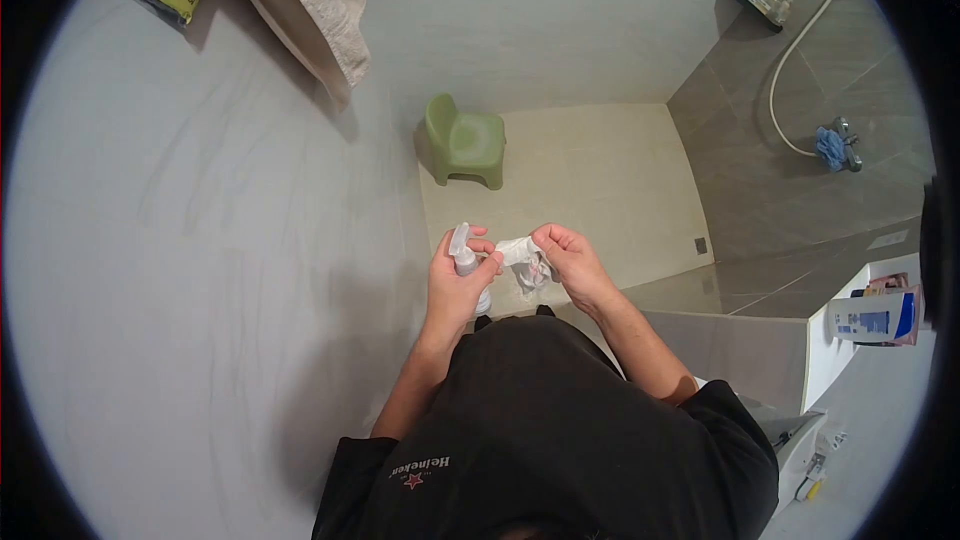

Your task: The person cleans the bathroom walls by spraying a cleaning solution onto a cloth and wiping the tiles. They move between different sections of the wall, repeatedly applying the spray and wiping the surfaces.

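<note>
My left hand [458,282] is wrapped round a small bottle with a translucent pump or spray head [461,240]; part of its body is hidden by my fingers. The thumb and fingertips of that hand also touch the near end of a crumpled white tissue or wipe [516,251]. On the other side, my right hand [570,262] pinches the same white piece between thumb and finger. Below it hangs a crinkled, whitish bit with faint pink marks [534,277], whose kind I cannot make out. Both hands are held close together in front of my dark shirt.
A green child-size stool [468,145] stands on the beige floor ahead. A towel [320,10] hangs at upper left. At right are a shower hose [777,85], a tap with a blue cloth [832,148], and a white shelf [825,365] with a lotion bottle [868,318].
</note>
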The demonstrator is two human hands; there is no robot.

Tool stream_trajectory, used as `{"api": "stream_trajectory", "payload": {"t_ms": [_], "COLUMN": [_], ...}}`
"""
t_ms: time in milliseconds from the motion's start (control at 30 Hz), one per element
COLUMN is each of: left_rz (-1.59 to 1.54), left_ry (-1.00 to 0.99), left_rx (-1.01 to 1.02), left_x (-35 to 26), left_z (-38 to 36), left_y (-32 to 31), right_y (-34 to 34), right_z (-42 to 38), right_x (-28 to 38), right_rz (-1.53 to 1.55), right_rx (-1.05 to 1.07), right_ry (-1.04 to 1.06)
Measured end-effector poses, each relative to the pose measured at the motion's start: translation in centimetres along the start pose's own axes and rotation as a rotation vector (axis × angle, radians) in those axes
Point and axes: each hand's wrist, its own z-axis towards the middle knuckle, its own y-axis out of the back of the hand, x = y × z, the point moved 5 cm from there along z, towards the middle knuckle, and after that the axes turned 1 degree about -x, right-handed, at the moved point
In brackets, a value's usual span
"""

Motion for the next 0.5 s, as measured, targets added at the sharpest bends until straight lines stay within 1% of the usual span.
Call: {"api": "stream_trajectory", "payload": {"t_ms": [167,233,300,367,400,467,500], "left_rz": [0.012,0.033,0.053,0.109,0.112,0.109,0.111], "left_ry": [0.037,0.068,0.098,0.079,0.081,-0.011,-0.005], "left_rx": [-0.047,-0.031,-0.011,-0.004,0.006,0.099,0.112], "left_x": [0.3,0.4,0.5,0.5,0.8,1.4,2.0], "left_z": [-0.5,-0.7,-0.8,-0.8,-0.8,-0.4,-0.3], "left_y": [0.4,0.2,0.0,-0.5,-0.6,-1.1,-1.1], "right_y": [0.4,0.3,0.7,1.0,1.1,1.3,1.3], "right_z": [-0.2,-0.4,-0.8,-1.1,-1.1,-1.4,-1.6], "right_x": [-0.2,-0.2,0.2,0.0,-0.3,-0.6,-0.8], "right_rz": [-0.009,0.134,0.127,0.12,0.172,0.23,0.243], "right_rx": [0.026,0.019,0.013,0.005,0.027,0.036,0.036], "right_ry": [-0.01,0.012,-0.003,-0.014,0.002,0.022,0.01]}}
